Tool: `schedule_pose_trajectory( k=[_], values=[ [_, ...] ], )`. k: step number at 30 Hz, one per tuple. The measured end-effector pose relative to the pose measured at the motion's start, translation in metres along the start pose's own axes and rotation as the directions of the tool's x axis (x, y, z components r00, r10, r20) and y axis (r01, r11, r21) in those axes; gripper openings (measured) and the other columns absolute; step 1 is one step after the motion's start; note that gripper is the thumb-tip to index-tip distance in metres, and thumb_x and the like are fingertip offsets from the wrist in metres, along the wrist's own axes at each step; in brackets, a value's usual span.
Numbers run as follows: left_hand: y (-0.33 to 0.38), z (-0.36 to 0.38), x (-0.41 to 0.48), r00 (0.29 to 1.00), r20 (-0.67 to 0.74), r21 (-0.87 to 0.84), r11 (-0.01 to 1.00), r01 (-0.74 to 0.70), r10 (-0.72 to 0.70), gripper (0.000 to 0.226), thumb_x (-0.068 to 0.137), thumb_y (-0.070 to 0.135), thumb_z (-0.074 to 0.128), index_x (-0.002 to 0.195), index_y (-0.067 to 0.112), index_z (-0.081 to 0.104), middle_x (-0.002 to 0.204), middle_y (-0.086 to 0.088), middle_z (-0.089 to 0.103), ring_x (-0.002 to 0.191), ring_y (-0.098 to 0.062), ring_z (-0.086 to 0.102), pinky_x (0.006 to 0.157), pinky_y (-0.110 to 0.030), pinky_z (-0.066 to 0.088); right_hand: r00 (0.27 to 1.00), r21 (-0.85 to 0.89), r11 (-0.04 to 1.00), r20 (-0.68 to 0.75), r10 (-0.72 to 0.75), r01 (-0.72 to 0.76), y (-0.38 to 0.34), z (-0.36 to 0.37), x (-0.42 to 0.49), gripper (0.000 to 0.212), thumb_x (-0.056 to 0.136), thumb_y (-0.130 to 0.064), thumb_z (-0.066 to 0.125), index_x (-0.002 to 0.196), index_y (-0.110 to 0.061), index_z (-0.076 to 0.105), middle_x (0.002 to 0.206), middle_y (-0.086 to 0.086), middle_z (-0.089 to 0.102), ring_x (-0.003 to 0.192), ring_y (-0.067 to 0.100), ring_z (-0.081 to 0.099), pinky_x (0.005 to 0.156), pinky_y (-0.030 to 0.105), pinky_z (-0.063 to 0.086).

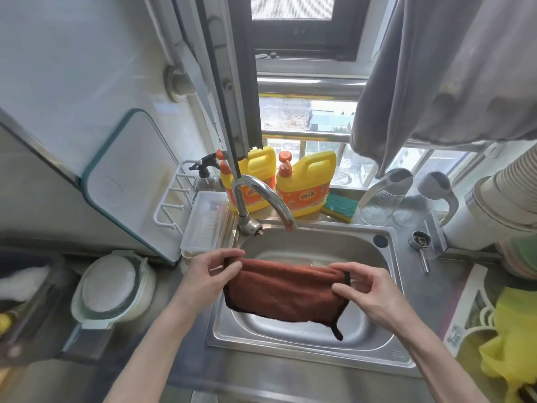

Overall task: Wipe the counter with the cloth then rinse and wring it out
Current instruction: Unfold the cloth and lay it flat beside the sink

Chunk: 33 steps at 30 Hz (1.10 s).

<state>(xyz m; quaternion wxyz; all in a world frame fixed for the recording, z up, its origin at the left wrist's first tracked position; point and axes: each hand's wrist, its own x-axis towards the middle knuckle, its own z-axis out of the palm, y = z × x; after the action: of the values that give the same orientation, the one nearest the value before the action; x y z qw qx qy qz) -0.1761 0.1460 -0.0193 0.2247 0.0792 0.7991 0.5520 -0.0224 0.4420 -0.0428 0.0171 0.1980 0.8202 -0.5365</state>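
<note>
- Centrally, a steel sink [377, 349] set into the desk [453, 289]; basin looks empty apart from what hangs over it, no water seen running from the curved faucet [261, 193].
- Behind the faucet, two yellow detergent jugs [305, 184] with orange pump caps and orange labels; label writing too small to read.
- Beside them on the sill, a green-and-yellow sponge [341, 205]; further right, clear glasses [377, 207], apparently empty.
- Left of the sink, a clear lidded box [203, 225], contents blurred; nearer, a pale lidded bowl [112, 289], contents hidden.
- Far right, a yellow plastic bag [511, 338] and a printed package [465, 315], text illegible.
- Rust-brown cloth [284, 289] with dark edging and a small hanging loop at its lower right corner, folded over, stretched above the sink basin between both hands.
- Left hand [209, 271]: fingers pinched on the cloth's upper left corner.
- Right hand [369, 289]: fingers closed on the cloth's right edge, thumb below.
</note>
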Motion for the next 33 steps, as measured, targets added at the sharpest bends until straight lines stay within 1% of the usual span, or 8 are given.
schedule_pose_trajectory(
  k=[7, 12, 16, 20, 24, 27, 30, 33],
  values=[
    [-0.007, -0.01, -0.006, 0.986, 0.169, 0.31, 0.949, -0.049, -0.005, 0.051, 0.074, 0.004, 0.082, 0.119, 0.028, 0.073, 0.109, 0.009, 0.076, 0.104, -0.009, 0.071, 0.088, -0.019, 0.058, 0.983, -0.422, 0.903, -0.113, -0.142, 0.082, -0.004, 0.003, 0.005, 0.022, 0.084, -0.021, 0.084, 0.096, -0.039, 0.081, 0.079, -0.023, 0.073, 0.077, -0.005, 0.068, 0.075, 0.017, 0.052],
    [-0.009, -0.02, -0.009, 0.993, 0.107, 0.504, 0.858, -0.098, 0.05, 0.026, 0.086, 0.017, 0.075, 0.089, 0.043, 0.076, 0.092, 0.014, 0.075, 0.09, 0.003, 0.066, 0.074, -0.01, 0.049, 0.978, -0.256, 0.945, 0.009, -0.208, 0.204, -0.008, -0.001, 0.005, 0.009, 0.092, -0.02, 0.076, 0.094, -0.028, 0.079, 0.108, -0.016, 0.066, 0.109, 0.003, 0.062, 0.094, 0.015, 0.043],
    [-0.006, -0.026, -0.017, 0.989, 0.13, -0.028, 0.996, 0.08, -0.076, 0.015, 0.094, 0.014, 0.07, 0.101, 0.021, 0.081, 0.121, 0.003, 0.071, 0.1, 0.003, 0.069, 0.087, -0.009, 0.049, 0.998, 0.327, 0.945, 0.062, -0.023, 0.001, -0.021, 0.001, 0.006, 0.018, 0.101, -0.024, 0.064, 0.113, -0.016, 0.076, 0.113, -0.006, 0.077, 0.109, 0.008, 0.068, 0.1, 0.018, 0.048],
    [-0.024, -0.002, -0.015, 0.948, 0.226, -0.505, 0.804, 0.312, -0.225, 0.043, 0.096, 0.032, 0.065, 0.132, 0.009, 0.066, 0.137, -0.022, 0.064, 0.128, -0.035, 0.061, 0.109, -0.052, 0.045, 0.983, 0.547, 0.824, -0.011, 0.185, -0.149, -0.025, 0.025, 0.016, 0.07, 0.091, -0.048, 0.066, 0.151, -0.015, 0.049, 0.152, -0.002, 0.056, 0.133, 0.009, 0.056, 0.116, 0.042, 0.045],
    [-0.037, 0.024, -0.02, 0.919, 0.241, -0.485, 0.782, 0.392, -0.311, 0.04, 0.102, 0.04, 0.053, 0.134, 0.019, 0.062, 0.137, -0.017, 0.065, 0.115, -0.033, 0.069, 0.088, -0.048, 0.06, 0.987, 0.319, 0.946, -0.125, 0.099, -0.055, -0.024, 0.038, 0.02, 0.056, 0.098, -0.057, 0.055, 0.137, -0.017, 0.059, 0.136, -0.006, 0.063, 0.126, 0.01, 0.058, 0.114, 0.035, 0.042],
    [-0.042, 0.025, -0.027, 0.937, 0.25, -0.561, 0.752, 0.346, -0.245, 0.04, 0.103, 0.032, 0.055, 0.138, 0.014, 0.059, 0.137, -0.017, 0.065, 0.123, -0.034, 0.065, 0.103, -0.053, 0.052, 0.988, 0.476, 0.879, -0.116, 0.098, -0.031, -0.017, 0.032, 0.017, 0.033, 0.096, -0.043, 0.063, 0.107, -0.012, 0.069, 0.097, 0.001, 0.074, 0.089, 0.017, 0.07, 0.078, 0.035, 0.055],
    [-0.04, 0.027, -0.032, 0.925, 0.319, -0.572, 0.737, 0.36, -0.205, 0.04, 0.101, 0.016, 0.06, 0.139, 0.003, 0.058, 0.138, -0.021, 0.064, 0.13, -0.036, 0.06, 0.114, -0.052, 0.042, 0.978, 0.566, 0.805, 0.016, 0.206, -0.179, -0.007, 0.035, 0.015, 0.027, 0.094, -0.022, 0.073, 0.117, -0.008, 0.075, 0.105, 0.013, 0.081, 0.09, 0.03, 0.079, 0.08, 0.046, 0.06],
    [-0.043, 0.034, -0.029, 0.926, 0.269, -0.535, 0.759, 0.371, -0.263, 0.034, 0.099, 0.012, 0.06, 0.133, 0.004, 0.064, 0.132, -0.021, 0.068, 0.124, -0.034, 0.065, 0.106, -0.047, 0.052, 0.959, 0.436, 0.87, -0.054, 0.279, -0.229, -0.001, 0.042, 0.015, 0.02, 0.097, -0.013, 0.07, 0.115, -0.007, 0.076, 0.094, 0.006, 0.083, 0.082, 0.02, 0.079, 0.07, 0.034, 0.065]
  ],
)
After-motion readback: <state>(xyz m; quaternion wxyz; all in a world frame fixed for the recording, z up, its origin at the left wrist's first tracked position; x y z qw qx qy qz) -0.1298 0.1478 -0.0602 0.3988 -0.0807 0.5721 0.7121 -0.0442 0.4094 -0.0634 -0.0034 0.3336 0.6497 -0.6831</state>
